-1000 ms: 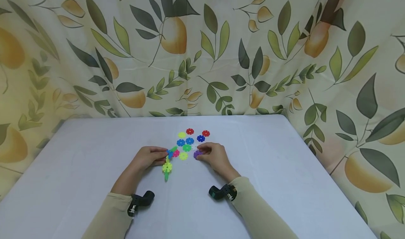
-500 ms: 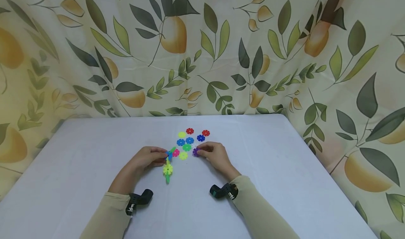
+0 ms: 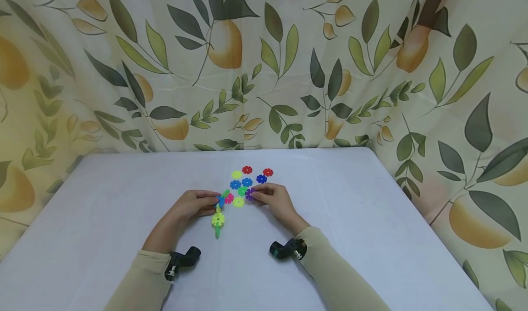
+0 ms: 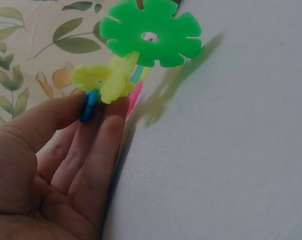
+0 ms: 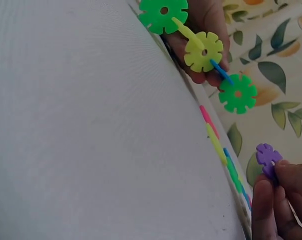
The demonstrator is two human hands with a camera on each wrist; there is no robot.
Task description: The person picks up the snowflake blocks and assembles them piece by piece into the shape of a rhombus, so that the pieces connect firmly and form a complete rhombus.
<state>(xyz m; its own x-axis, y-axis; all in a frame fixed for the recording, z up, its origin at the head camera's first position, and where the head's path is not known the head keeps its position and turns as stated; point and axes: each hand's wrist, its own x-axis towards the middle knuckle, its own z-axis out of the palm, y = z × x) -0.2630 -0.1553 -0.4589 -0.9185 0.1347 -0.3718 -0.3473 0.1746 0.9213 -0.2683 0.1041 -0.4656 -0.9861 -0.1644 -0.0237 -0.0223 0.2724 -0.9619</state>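
Observation:
My left hand [image 3: 189, 205] pinches the blue disc [image 4: 89, 106] of a joined chain of notched plastic flower discs. From that blue piece the chain hangs toward me through yellow pieces [image 3: 218, 219] to a green disc [image 4: 171, 47] at its near end. Another green disc [image 5: 237, 102] sits at the far end, seen in the right wrist view. Between thumb and fingers, my right hand [image 3: 278, 203] holds a loose purple disc [image 5: 266, 154], raised and apart from the chain. In the head view the purple disc overlaps the edge of a green one on the table.
Several loose discs lie on the white table [image 3: 338, 201] beyond my hands, among them a pink [image 3: 228, 199], a yellow [image 3: 239, 202], a dark blue [image 3: 261, 179] and a red one [image 3: 268, 172]. Behind the table's back edge hangs a leaf-and-fruit patterned curtain [image 3: 255, 95].
My right hand has picked up the purple disc from the table's right side of the pile and carried it left toward the chain. The left hand keeps its grip, nearly still.

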